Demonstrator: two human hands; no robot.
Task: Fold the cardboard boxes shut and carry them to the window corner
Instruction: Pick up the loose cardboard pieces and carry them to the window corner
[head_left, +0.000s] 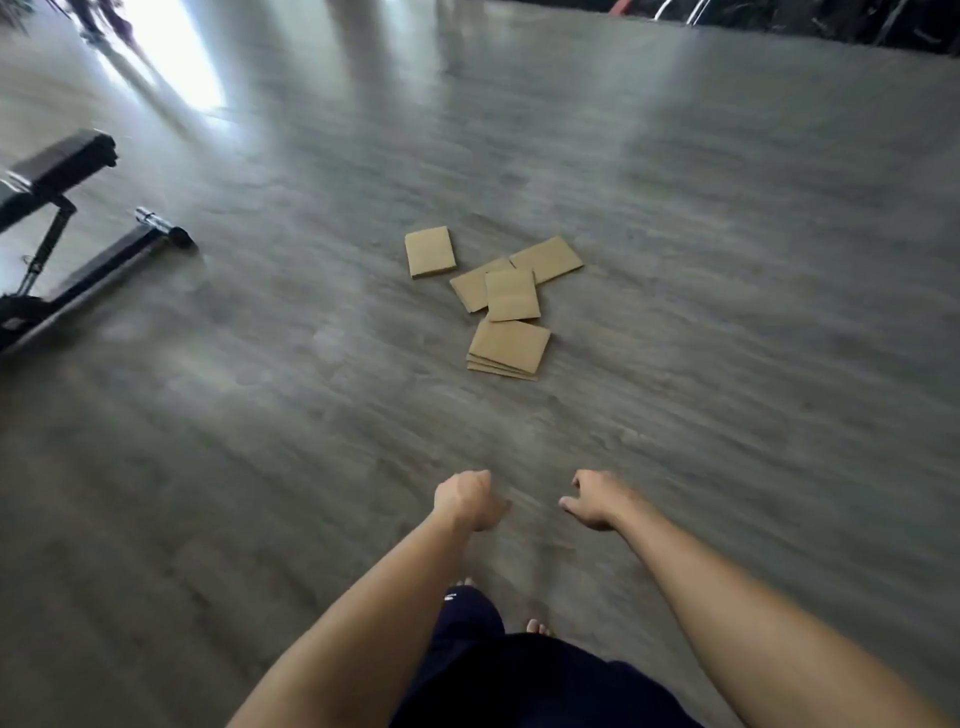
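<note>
Fingers: loosely curled on both my left hand (470, 499) and right hand (597, 499), nothing held; both hang over the floor (727, 260).
Cardboard boxes (506, 301): flattened pieces scattered on the floor ahead, well apart from my hands; several overlap, some lie stacked nearest me.
Exercise bench (62, 223): far left, apart from the boxes.
Risk: I judge the overlapping pieces may slide on the smooth floor when I grab one.
Risk: motion blur could spoil my reach.

Flattened cardboard boxes (506, 301) on floor (727, 260)
</note>
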